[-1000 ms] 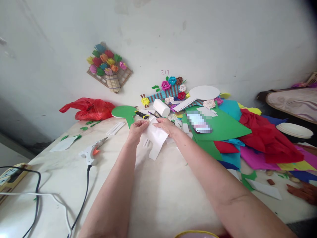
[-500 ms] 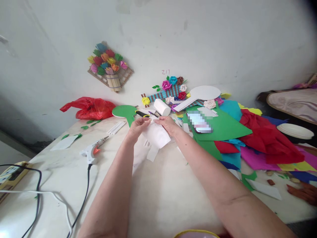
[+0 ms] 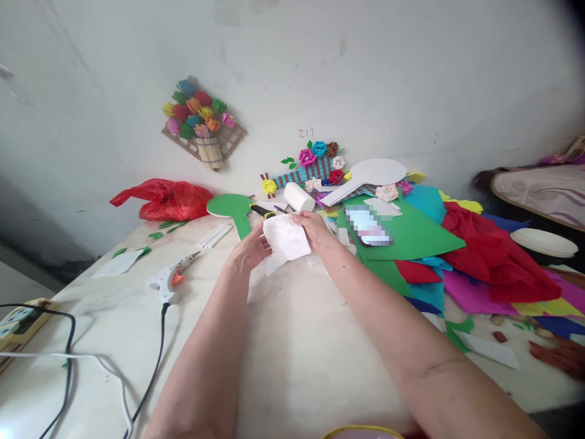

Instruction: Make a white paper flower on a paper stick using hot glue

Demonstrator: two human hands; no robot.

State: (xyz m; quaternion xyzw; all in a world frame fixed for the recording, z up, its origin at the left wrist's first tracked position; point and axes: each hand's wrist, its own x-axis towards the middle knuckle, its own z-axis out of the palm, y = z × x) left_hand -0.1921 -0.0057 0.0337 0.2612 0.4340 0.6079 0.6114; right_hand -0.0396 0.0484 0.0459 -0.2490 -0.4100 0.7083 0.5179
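A small sheet of white paper is held up over the middle of the table. My right hand pinches its upper right edge. At the paper's left edge is my left hand, fingers curled and thumb against the sheet. Just behind the paper lie a black and yellow utility knife and a white paper roll. Another white strip shows under the sheet's lower left side. Left of my hands is a green round cutout with a handle.
On the left, a hot glue gun trails its cord near a power strip. A red plastic bag sits by the wall. Rightward are a phone, green card and red crepe paper. Paper flowers stand at the back.
The paper has been turned and spread flatter, facing me more. My left hand has shifted down and left, from the sheet's top to its left edge. The right hand has barely moved.
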